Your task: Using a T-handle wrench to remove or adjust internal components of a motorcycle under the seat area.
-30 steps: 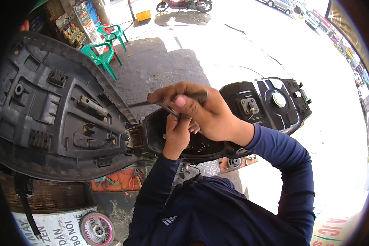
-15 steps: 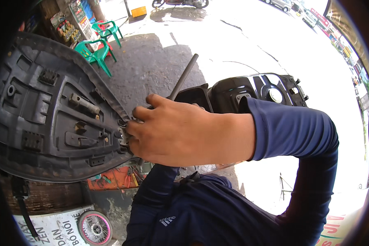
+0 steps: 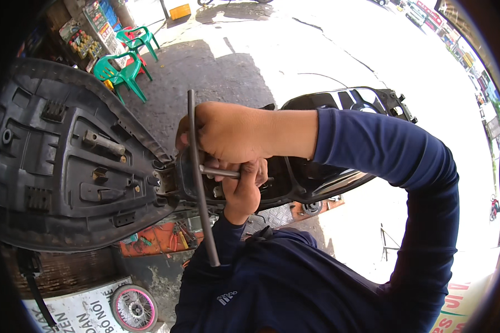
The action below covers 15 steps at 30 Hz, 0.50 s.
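Jutting from the left grip [image 3: 243, 200] is a T-bar [image 3: 199, 183].

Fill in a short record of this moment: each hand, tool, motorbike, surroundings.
Left hand: closed around the stem of a T-shaped tool
Right hand: at the tool's upper bar, grip unclear
Tool: long bar passes in front of the right hand
Motorbike: black; seat open, underside showing
Surroundings: green chairs beyond the seat; pink-rimmed wheel, lower left
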Each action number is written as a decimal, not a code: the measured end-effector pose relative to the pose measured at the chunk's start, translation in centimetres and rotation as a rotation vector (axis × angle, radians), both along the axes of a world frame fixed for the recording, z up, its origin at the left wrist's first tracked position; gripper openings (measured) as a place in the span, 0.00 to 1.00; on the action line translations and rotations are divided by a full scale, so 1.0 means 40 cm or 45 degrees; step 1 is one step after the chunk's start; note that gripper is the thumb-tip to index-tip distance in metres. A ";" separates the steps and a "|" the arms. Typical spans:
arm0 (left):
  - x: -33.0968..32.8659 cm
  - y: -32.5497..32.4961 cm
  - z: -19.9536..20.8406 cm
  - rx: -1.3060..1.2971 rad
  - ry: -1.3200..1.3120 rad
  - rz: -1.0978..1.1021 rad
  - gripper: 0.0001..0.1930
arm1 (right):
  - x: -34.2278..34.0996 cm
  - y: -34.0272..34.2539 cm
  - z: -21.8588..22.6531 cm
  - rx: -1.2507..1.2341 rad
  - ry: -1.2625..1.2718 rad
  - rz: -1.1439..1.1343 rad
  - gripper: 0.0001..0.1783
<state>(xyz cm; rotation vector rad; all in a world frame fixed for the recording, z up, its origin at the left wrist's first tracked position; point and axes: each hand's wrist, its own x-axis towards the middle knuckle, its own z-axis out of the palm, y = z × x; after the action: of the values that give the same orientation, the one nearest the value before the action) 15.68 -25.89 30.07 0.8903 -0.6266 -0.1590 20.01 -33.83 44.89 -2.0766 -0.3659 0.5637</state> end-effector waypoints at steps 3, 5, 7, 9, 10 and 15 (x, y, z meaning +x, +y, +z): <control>0.029 0.013 -0.066 -0.113 0.258 0.044 0.13 | -0.027 -0.030 0.007 0.077 -0.172 0.108 0.21; 0.072 0.035 -0.283 0.039 0.261 0.582 0.09 | -0.093 0.005 -0.015 0.008 -0.635 0.262 0.28; 0.050 0.017 -0.268 0.201 0.047 0.617 0.08 | -0.129 0.021 -0.061 -0.123 -0.942 0.122 0.26; 0.023 0.009 -0.240 0.372 -0.165 0.657 0.08 | -0.126 0.033 -0.087 -0.063 -1.035 0.031 0.20; 0.011 0.008 -0.222 0.458 -0.273 0.678 0.08 | -0.127 0.033 -0.093 0.055 -0.990 -0.055 0.19; 0.005 0.013 -0.149 0.920 -0.609 0.559 0.12 | -0.083 -0.031 -0.077 0.729 0.055 -0.145 0.33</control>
<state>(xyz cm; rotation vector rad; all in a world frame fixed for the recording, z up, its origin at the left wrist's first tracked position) 15.88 -25.38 24.11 1.7727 -0.8118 0.2523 16.70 -35.07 41.81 -1.5204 -0.3344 0.3778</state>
